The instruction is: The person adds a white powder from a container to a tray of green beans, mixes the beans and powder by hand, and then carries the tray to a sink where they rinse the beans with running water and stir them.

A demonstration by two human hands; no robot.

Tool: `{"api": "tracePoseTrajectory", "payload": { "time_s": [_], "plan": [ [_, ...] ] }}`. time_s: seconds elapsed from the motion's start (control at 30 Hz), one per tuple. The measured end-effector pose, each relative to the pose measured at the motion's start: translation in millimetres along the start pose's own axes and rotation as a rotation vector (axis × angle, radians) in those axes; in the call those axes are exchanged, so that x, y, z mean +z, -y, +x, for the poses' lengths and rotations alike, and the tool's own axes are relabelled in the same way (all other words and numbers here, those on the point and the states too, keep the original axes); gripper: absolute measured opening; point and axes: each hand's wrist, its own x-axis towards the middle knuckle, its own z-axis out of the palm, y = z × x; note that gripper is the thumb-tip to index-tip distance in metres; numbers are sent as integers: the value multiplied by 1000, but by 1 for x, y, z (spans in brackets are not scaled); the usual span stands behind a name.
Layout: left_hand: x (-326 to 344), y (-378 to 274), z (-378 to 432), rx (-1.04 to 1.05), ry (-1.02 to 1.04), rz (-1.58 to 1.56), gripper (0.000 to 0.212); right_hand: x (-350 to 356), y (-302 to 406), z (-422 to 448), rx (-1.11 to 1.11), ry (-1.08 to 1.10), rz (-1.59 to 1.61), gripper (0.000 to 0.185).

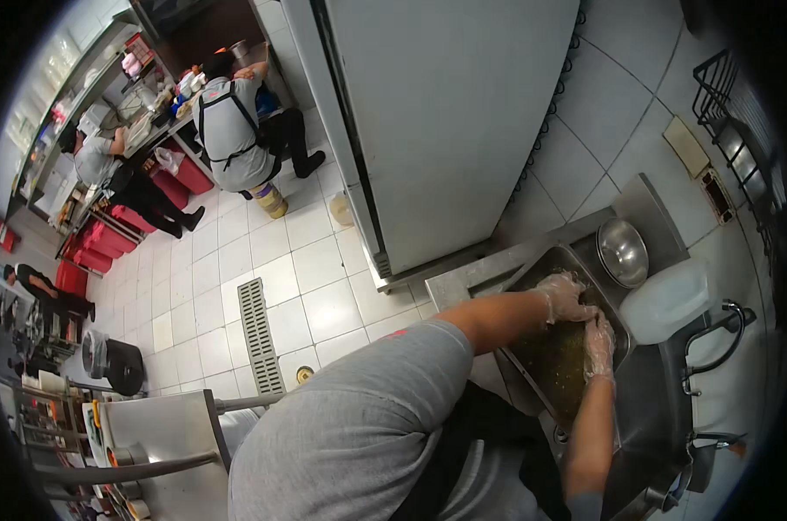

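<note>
A deep rectangular metal pan (533, 391) sits at the sink in front of me, holding murky greenish-brown liquid (550, 365) with small pale bits in it. Both of my hands wear clear plastic gloves. My left hand (564, 299) is over the far part of the pan, fingers bent towards the other hand. Close to the pan's wall on the faucet side is my right hand (600, 348), its fingertips meeting those of the left. Whether anything is pinched between the fingers cannot be made out.
Beside the pan stand a metal bowl (621, 253) and a translucent plastic jug (667, 303). A faucet (726, 338) curves over the dark sink basin (657, 391). A tall white refrigerator (445, 130) rises at left. Farther off, people (237, 130) work at a counter.
</note>
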Motion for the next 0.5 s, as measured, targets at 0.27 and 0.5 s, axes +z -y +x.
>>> {"api": "tracePoseTrajectory", "payload": {
  "time_s": [0.27, 0.5],
  "plan": [
    [29, 5, 12, -25, -149, -325, 64, -23, 94, -18, 284, 22, 918, 55],
    [0, 0, -31, 202, 26, -28, 35, -53, 100, -60, -132, -29, 554, 41]
  ]
}}
